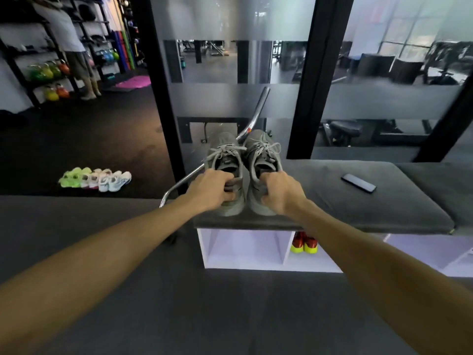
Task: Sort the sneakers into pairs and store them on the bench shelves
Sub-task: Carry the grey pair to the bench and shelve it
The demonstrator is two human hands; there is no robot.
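Two grey sneakers [243, 172] stand side by side on the bench cushion [358, 201], toes far, left hand [208, 190] and right hand [280, 192] each gripping a heel collar, directly above the open left shelf [245, 248].

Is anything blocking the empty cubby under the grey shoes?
Nothing visible does. The hands hold the grey sneakers above the bench cushion; the empty cubby below shows open. Red sneakers fill the next.

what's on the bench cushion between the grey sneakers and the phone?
Nothing: in the head view the bench cushion is bare between the grey sneakers and the phone.
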